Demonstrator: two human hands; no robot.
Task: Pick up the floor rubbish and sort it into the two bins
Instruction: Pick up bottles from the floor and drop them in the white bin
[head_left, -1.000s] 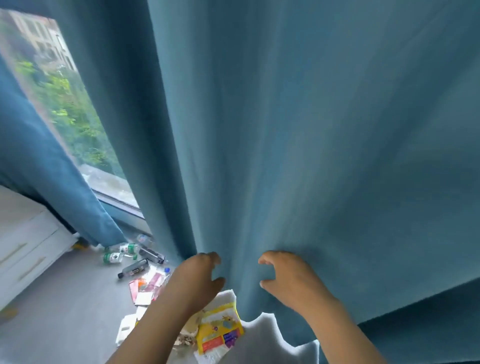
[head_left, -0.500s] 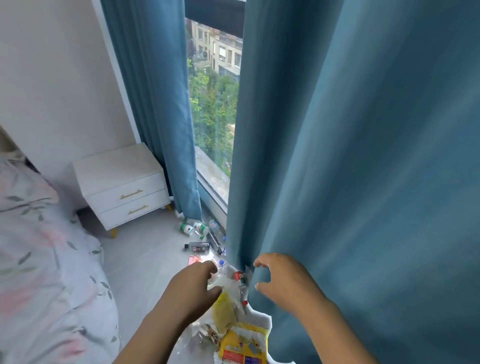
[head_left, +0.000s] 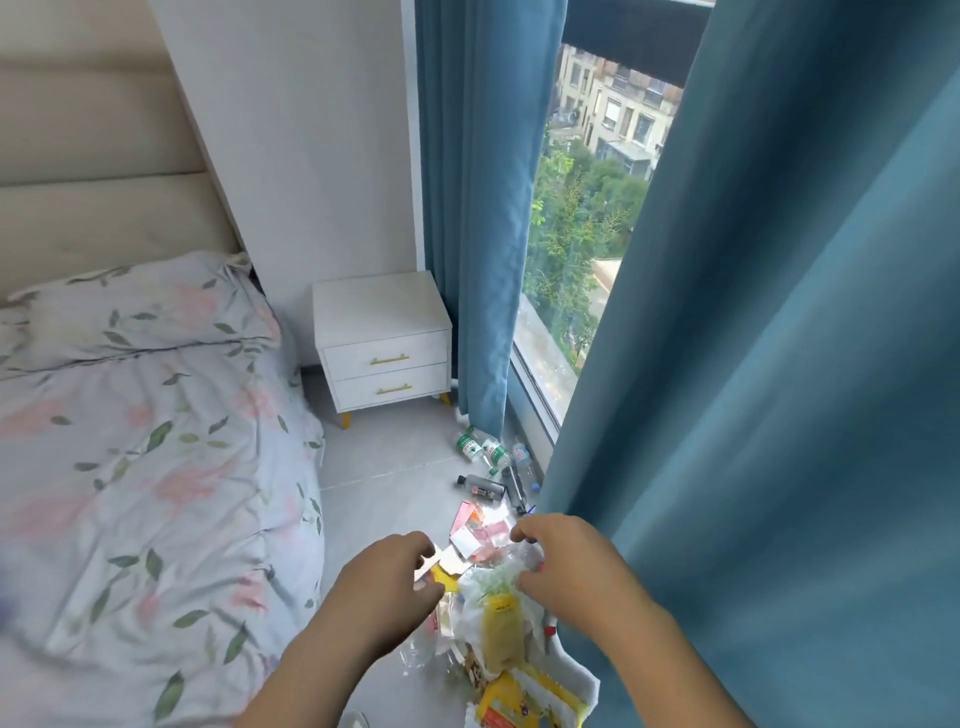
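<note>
My left hand hangs over the grey floor with the fingers loosely curled and nothing in them. My right hand is level with it and near it, thumb and fingers half bent in the same way. Its fingertips lie in front of a crumpled clear plastic bag, and I cannot tell if they touch it.

The rubbish lies in a strip along the foot of the near blue curtain. Between and below my hands are the clear bag and a yellow packet. A yellow and red packet sits at the bottom edge. Just beyond my fingers lie pink and white wrappers. Further off, by the window, are a dark bottle on its side and two green-labelled plastic bottles, also lying down (their caps are too small to make out).

A white nightstand with two gold-handled drawers stands in the corner, beside the far curtain. To my left is a bed with a floral duvet and a matching pillow.
</note>
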